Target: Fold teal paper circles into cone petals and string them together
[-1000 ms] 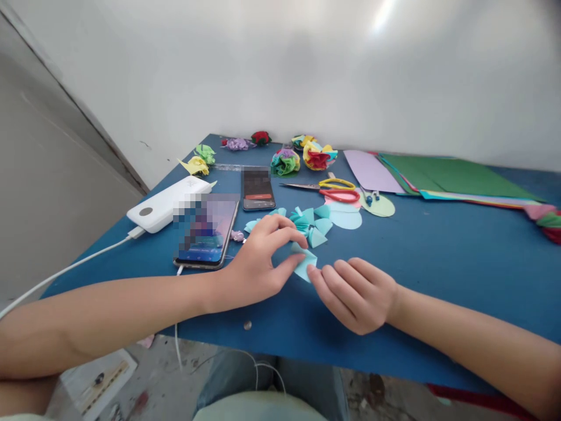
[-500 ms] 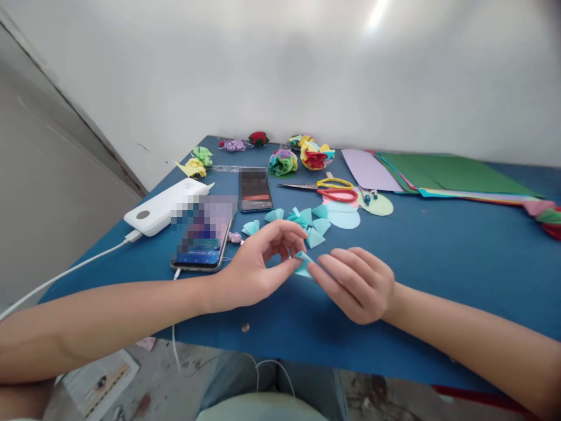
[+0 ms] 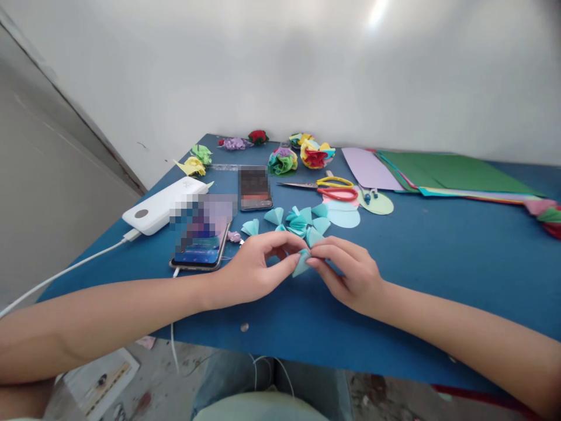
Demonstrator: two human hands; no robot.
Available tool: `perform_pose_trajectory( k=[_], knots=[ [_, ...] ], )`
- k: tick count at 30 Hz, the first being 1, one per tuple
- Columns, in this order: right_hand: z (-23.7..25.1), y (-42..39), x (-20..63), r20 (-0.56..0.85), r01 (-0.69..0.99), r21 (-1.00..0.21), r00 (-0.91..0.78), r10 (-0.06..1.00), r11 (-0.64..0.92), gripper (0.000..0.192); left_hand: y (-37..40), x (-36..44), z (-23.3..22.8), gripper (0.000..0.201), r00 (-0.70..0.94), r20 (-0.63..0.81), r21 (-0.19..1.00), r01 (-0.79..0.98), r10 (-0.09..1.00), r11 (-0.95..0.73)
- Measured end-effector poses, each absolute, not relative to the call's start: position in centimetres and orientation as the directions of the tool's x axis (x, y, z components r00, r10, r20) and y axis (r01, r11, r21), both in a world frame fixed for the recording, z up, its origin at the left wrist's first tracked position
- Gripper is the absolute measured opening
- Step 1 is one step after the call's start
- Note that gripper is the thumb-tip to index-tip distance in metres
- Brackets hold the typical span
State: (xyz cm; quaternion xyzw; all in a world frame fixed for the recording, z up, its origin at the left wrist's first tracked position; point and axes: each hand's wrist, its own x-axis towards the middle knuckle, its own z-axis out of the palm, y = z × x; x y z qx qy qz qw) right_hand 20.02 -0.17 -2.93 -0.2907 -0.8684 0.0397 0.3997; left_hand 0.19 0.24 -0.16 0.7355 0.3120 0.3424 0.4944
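**Both hands pinching one teal petal**

Just beyond my fingers lies a cluster of folded teal petals (image 3: 302, 222) with a pale blue disc (image 3: 344, 217) past it to the right. Further back are scissors (image 3: 326, 190), paper flowers (image 3: 302, 155) and sheets of coloured paper (image 3: 442, 172). To the left of my left hand (image 3: 252, 272) sits a phone (image 3: 201, 234), with a second phone (image 3: 254, 187) and a white power bank (image 3: 164, 204) behind it. Nothing stands between my hands and the petals.

My left hand's thumb and forefinger are closed on a teal paper cone (image 3: 301, 262). My right hand (image 3: 350, 272) pinches the same cone from the other side, its fingers curled in tight. The cone sits between the two grips, low over the counter (image 3: 438, 263), point downward.
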Motion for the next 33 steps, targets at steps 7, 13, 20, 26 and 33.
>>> perform_pose_trajectory(
  k=[7, 13, 20, 26, 33],
  knots=[
    [-2.92, -0.14, 19.98, 0.646, 0.448, -0.389, -0.491, 0.585, 0.805, 0.023, 0.25, 0.24, -0.41, 0.018, 0.502, 0.154, 0.938, 0.196, 0.851, -0.285],
    [-2.97, -0.10, 19.84, 0.650, 0.400, -0.468, -0.449, 0.613, 0.788, 0.023, 0.05, 0.15, -0.49, 0.018, 0.490, 0.149, 0.929, 0.228, 0.859, -0.292],
    [-2.40, -0.25, 19.47, 0.623, 0.347, -0.488, -0.504, 0.598, 0.801, 0.014, -0.09, 0.22, -0.29, 0.017, 0.470, 0.172, 0.915, 0.250, 0.866, -0.317],
    [-2.53, -0.22, 19.35, 0.553, 0.307, -0.661, -0.417, 0.721, 0.685, 0.010, 0.00, 0.07, -0.38, 0.013, 0.474, 0.309, 0.810, 0.323, 0.825, -0.489],
    [-2.41, -0.07, 19.48, 0.423, 0.338, -0.730, -0.459, 0.781, 0.594, 0.003, -0.08, 0.03, -0.59, 0.013, 0.478, 0.389, 0.767, 0.305, 0.788, -0.564]
  ],
)
